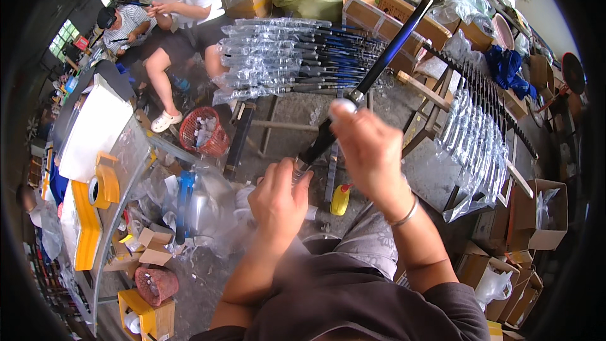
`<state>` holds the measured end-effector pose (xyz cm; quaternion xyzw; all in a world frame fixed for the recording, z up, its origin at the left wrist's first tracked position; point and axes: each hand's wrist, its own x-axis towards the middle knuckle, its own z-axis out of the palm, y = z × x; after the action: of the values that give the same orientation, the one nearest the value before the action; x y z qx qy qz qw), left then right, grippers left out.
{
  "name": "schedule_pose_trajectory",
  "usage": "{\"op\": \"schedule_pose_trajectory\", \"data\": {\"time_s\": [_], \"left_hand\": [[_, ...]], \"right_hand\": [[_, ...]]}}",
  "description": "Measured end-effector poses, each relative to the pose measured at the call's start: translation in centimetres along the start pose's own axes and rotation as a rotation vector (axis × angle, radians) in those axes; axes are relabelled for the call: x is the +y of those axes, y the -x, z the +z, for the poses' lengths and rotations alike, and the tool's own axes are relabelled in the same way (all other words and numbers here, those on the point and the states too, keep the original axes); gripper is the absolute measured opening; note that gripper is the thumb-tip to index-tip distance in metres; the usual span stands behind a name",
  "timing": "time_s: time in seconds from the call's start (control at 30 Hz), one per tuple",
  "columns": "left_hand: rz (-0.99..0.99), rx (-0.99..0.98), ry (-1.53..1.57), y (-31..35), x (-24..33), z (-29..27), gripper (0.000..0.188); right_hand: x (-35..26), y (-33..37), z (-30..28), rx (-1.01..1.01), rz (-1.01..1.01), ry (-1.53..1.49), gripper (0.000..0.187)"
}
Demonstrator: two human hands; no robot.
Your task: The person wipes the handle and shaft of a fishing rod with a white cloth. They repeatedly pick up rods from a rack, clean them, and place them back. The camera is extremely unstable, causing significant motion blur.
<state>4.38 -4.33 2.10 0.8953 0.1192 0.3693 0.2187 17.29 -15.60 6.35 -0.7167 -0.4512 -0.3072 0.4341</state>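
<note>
Rod: leans up-right.
Left hand: we grip its low end.
Right hand: nearer blue part, maybe pinching white stuff.

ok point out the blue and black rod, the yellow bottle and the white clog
Blue and black rod (386,57): head view, on its blue shaft
Yellow bottle (339,201): head view, on its body
White clog (166,121): head view, on its upper
</note>
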Motion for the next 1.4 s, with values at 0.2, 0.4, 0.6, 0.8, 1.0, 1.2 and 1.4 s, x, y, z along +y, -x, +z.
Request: {"op": "schedule_pose_trajectory", "data": {"time_s": [0.2,0.4,0.6,0.8,1.0,1.2,1.4], "left_hand": [[-0.263,-0.158,0.379,0.3,-0.2,-0.4,0.022],[-0.367,-0.381,0.668,-0.3,0.1,-1.7,0.026],[-0.630,-0.520,1.076,0.3,-0.9,-1.3,0.027],[-0.732,-0.711,1.364,-0.1,-1.1,-2.2,0.034],[-0.924,-0.793,1.576,0.4,-3.1,-1.3,0.043],[-0.956,-1.058,1.897,1.0,-4.0,-0.9,0.053],[-0.927,-1.078,2.192,1.6,-5.1,0.4,0.052]], "right_hand": [[-1.9,2.8,0.7,-0.167,-0.080,-0.265,0.030],[0.0,0.3,-0.2,-0.051,0.005,-0.274,0.034],[-1.7,4.1,1.0,-0.189,-0.032,-0.328,0.032],[0.5,0.0,-0.1,-0.039,-0.065,-0.299,0.033],[-1.4,3.2,0.8,-0.174,-0.028,-0.387,0.026],[0.1,0.6,0.7,-0.076,0.026,-0.444,0.032],[-0.8,2.5,0.8,-0.139,-0.066,-0.396,0.027]]}}
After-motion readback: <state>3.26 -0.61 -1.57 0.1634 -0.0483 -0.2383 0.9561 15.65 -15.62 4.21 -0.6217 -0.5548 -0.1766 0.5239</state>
